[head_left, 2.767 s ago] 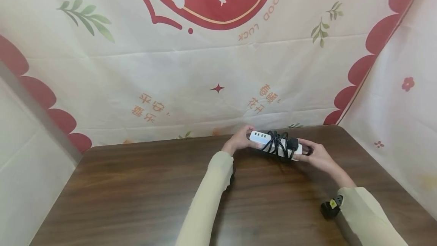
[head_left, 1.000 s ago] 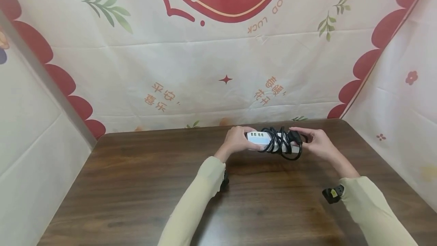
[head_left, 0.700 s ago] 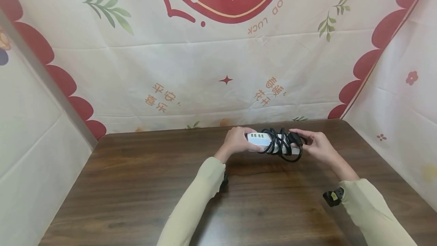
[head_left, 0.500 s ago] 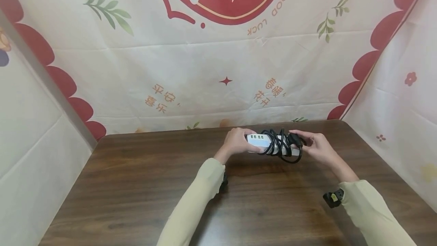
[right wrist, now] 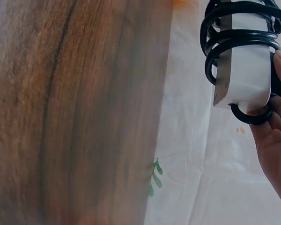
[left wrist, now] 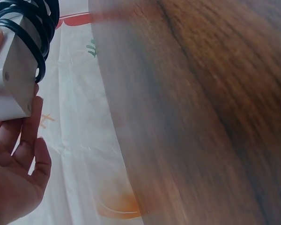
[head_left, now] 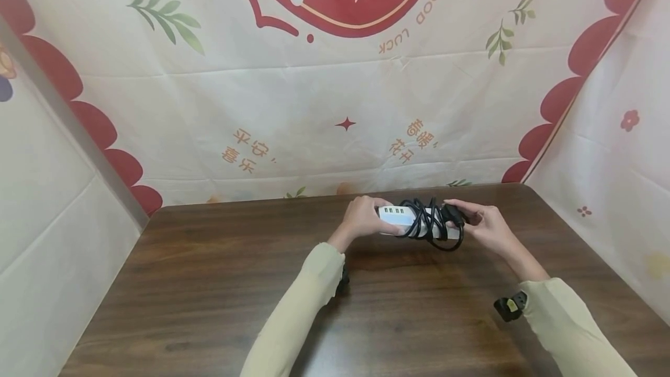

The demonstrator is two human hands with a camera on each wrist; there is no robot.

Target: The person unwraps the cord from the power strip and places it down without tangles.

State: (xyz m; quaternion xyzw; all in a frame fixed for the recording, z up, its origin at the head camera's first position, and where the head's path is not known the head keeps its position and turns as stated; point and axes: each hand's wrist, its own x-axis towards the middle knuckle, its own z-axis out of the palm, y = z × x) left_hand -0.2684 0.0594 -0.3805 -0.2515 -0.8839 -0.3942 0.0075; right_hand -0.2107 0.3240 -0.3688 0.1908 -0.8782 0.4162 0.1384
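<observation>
A white power strip (head_left: pixel 395 219) with a row of USB ports near its left end is held level above the far part of the table. Its black cord (head_left: pixel 425 220) is wound around the middle, and one loop hangs below. My left hand (head_left: pixel 361 216) grips the left end, thumb along the near side; in the left wrist view some fingers (left wrist: pixel 36 159) of it curl beside the end. At the other end my right hand (head_left: pixel 489 227) holds the strip, with thumb and fingers around the black plug (head_left: pixel 452 214). The strip's underside (right wrist: pixel 250 75) faces the right wrist camera.
The brown wood-grain table (head_left: pixel 220 284) ends at a printed cloth backdrop (head_left: pixel 293 103) just behind the hands. A side cloth (head_left: pixel 617 179) stands to the right, and a pale panel (head_left: pixel 47 208) to the left. A black wrist camera (head_left: pixel 510 307) sits on the right forearm.
Since the earliest frame the strip has turned level from a tilt down to the right, and the right fingers have moved onto the plug. The last second shows almost no motion.
</observation>
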